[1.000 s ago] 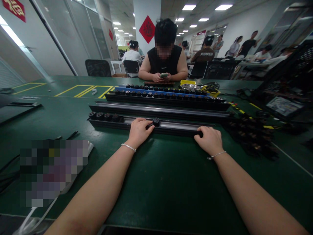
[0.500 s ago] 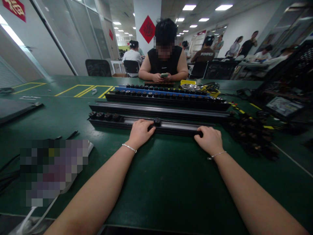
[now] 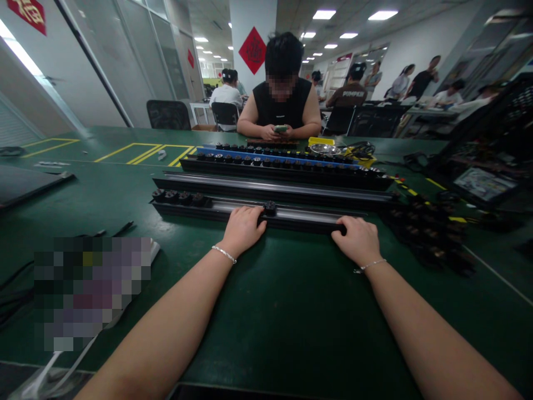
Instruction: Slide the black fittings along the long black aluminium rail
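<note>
The nearest black rail (image 3: 300, 213) lies across the green table, with several round black parts (image 3: 184, 198) in its left end. One more black part (image 3: 270, 208) sits near the middle of its channel. My left hand (image 3: 245, 225) grips the rail's front wall, its fingertips just left of that middle part. Farther right, my right hand (image 3: 358, 236) is closed on the same rail near its right end, thumb in front and fingers over the top.
Behind lie a second black rail (image 3: 266, 187) and a rail with a blue strip (image 3: 291, 159) filled with parts. Black parts are heaped at the right (image 3: 428, 233). A pixelated object (image 3: 95, 289) and cables lie at the left. A person (image 3: 281, 100) sits opposite holding a phone.
My left hand and the middle black part have shifted slightly to the right along the rail. My right hand stays in place on the rail.
</note>
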